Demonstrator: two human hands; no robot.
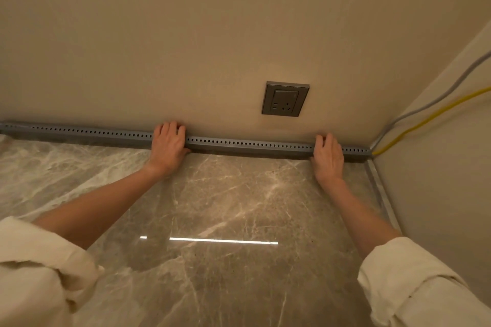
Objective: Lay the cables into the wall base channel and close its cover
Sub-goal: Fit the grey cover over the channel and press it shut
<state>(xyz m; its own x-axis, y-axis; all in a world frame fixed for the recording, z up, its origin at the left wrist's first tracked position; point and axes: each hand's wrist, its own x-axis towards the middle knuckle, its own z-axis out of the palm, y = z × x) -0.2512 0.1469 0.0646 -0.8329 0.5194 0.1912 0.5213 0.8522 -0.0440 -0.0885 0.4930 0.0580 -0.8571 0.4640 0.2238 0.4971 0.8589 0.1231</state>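
Both sets of fingers lie flat and close together over the top of the grey channel cover point(239, 145), fingertips touching the wall point(186, 34), thumbs down its front face. They grip nothing; the palms rest on the cover.

The left hand point(168, 147) sits about midway along the channel, left of the wall socket point(285, 98). The right hand point(329, 156) sits below and to the right of the socket, near the corner. The stretch of cover between the hands lies bare, and the long run left of the left hand is bare too.

The channel lies where wall meets marble floor point(212, 207), a row of small holes along its top edge. At its right end, in the corner, a grey cable point(430, 103) and a yellow cable point(425, 122) come out and climb the side wall. Inside the channel they are hidden. Whether the cover is fully snapped shut cannot be told.

Rolled cream sleeves point(39, 268) are cut off by the bottom edge, and the channel's left end by the frame edge.
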